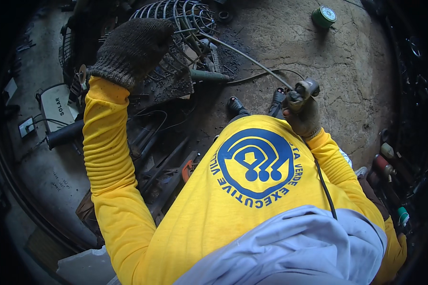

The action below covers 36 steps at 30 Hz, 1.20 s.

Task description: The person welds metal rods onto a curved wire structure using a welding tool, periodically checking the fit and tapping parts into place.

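My left hand, in a dark knitted glove, is closed beside a cage of curved metal rods. Its fingers are hidden, so what they hold, if anything, does not show. Lower at the right, my gloved right hand is closed on a grey tool with a rounded head, its exact kind unclear. A long thin metal rod stretches from the cage to this hand. Below the hand, a black cord hangs over my yellow shirt.
A green round can stands on the cracked concrete floor. Scrap metal and bars clutter the left, near a pale box with a cable. A green tapered piece lies below the cage. Bottles and tools line the right edge.
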{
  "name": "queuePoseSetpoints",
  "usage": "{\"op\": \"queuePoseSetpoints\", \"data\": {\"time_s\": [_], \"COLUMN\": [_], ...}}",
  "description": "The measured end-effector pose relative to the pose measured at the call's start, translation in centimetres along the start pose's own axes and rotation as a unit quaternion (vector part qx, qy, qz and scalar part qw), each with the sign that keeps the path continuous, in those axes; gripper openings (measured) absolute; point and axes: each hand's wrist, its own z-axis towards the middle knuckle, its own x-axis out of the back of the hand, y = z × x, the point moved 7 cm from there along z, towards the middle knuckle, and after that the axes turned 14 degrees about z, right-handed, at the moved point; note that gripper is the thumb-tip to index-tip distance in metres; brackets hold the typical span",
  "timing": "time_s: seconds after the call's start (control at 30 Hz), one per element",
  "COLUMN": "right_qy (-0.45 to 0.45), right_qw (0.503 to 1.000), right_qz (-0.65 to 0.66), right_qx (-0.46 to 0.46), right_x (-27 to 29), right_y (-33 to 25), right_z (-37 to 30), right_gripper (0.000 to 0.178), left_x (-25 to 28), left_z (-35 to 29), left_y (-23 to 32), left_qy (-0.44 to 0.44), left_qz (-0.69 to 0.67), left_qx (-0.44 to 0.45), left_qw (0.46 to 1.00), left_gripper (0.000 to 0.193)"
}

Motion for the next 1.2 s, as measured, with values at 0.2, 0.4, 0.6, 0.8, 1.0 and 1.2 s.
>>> {"op": "queuePoseSetpoints", "data": {"time_s": [0.2,0.4,0.6,0.8,1.0,1.2], "right_qy": [0.071,0.072,0.102,0.141,0.149,0.194], "right_qw": [0.886,0.919,0.931,0.955,0.960,0.951], "right_qz": [0.416,0.338,0.284,0.221,0.153,0.198], "right_qx": [-0.193,-0.188,-0.208,-0.140,-0.179,-0.137], "right_x": [-2.3,-3.3,-4.4,-5.3,-6.8,-8.1], "right_y": [4.1,5.4,4.1,1.0,0.8,-0.2], "right_z": [-1.0,-2.3,-2.4,-2.1,-3.2,-3.1], "right_gripper": [0.036,0.041,0.030,0.028,0.027,0.025], "left_x": [-0.5,0.1,0.2,-0.9,-0.8,0.6], "left_z": [0.0,0.0,0.0,0.2,0.5,-0.3], "left_y": [-0.3,-0.1,-0.1,-0.7,-0.4,-0.1], "left_qy": [0.008,0.047,0.049,0.046,-0.010,-0.011], "left_qz": [0.007,0.008,0.003,0.011,0.026,0.047], "left_qx": [0.009,-0.053,-0.046,-0.038,-0.028,-0.035], "left_qw": [1.000,0.997,0.998,0.998,0.999,0.998], "left_gripper": [0.018,0.017,0.017,0.021,0.022,0.024]}}
